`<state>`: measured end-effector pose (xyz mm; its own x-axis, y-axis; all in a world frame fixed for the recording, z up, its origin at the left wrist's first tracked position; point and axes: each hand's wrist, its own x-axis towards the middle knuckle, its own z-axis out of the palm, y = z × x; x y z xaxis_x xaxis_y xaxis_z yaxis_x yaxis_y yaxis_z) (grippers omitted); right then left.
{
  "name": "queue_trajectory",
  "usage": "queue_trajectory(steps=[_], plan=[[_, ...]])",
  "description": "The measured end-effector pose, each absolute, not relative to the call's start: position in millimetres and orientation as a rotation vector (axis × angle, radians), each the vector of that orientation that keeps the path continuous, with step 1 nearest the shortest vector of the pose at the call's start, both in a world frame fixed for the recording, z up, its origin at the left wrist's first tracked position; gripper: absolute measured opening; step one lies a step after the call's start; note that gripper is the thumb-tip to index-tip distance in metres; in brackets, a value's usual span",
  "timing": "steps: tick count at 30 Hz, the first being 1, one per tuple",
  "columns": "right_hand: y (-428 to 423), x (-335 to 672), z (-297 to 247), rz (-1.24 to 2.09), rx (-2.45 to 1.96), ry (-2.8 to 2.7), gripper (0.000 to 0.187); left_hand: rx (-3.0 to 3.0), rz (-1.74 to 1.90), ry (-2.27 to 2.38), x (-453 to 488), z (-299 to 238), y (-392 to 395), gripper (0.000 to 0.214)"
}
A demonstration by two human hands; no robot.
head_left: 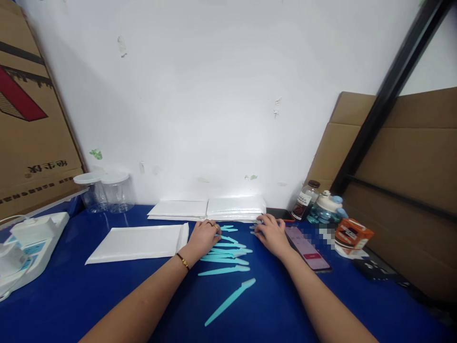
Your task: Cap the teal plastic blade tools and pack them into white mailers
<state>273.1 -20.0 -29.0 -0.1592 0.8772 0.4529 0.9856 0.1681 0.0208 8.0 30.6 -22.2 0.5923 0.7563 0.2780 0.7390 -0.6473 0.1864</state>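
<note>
Several turquoise eyebrow razors (224, 271) lie in a loose column on the blue table, the nearest one slanted and apart from the others. My left hand (204, 240) rests palm down at the left ends of the farther razors, fingers stretched and partly covering them. Across the column, my right hand (274, 236) is low over the table with its fingers apart. Small clear pieces (252, 229) lie by its fingertips; what they are is too small to tell. Neither hand visibly lifts anything.
A white padded envelope (137, 244) lies left, with stacked envelopes (235, 206) along the wall. Rightward are a phone (307, 250), a brown-capped bottle (306, 200), a teal bottle (324, 209) and an orange box (353, 234). Clear jars (119, 193) and a power strip (39, 257) stand left.
</note>
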Motion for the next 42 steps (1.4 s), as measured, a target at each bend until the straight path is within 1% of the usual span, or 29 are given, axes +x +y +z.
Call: queue_trajectory(steps=[5,12,17,23,31,42], plan=[[-26.4,266.5,-24.8,-0.402,-1.760,-2.151,0.015,2.688,0.502,1.300,5.3,-22.0,30.6,0.011],[-35.7,256.7,-25.9,-0.061,-1.784,-2.109,0.008,2.672,0.575,1.242,2.9,-17.1,25.4,0.010],[-33.5,259.0,-30.5,0.021,-1.790,-2.096,0.010,2.469,0.589,1.240,1.7,-8.8,23.3,0.013],[-36.0,256.2,-27.9,-0.091,-1.681,-2.055,0.010,2.222,0.596,1.161,-2.0,-16.3,26.5,0.019],[-42.3,235.7,-16.7,-0.395,-1.572,-2.077,0.009,2.136,0.576,1.143,1.9,-26.7,30.6,0.021],[-46.3,222.6,-12.4,-0.464,-1.543,-2.125,0.012,2.124,0.591,1.131,5.0,-23.1,28.0,0.022]])
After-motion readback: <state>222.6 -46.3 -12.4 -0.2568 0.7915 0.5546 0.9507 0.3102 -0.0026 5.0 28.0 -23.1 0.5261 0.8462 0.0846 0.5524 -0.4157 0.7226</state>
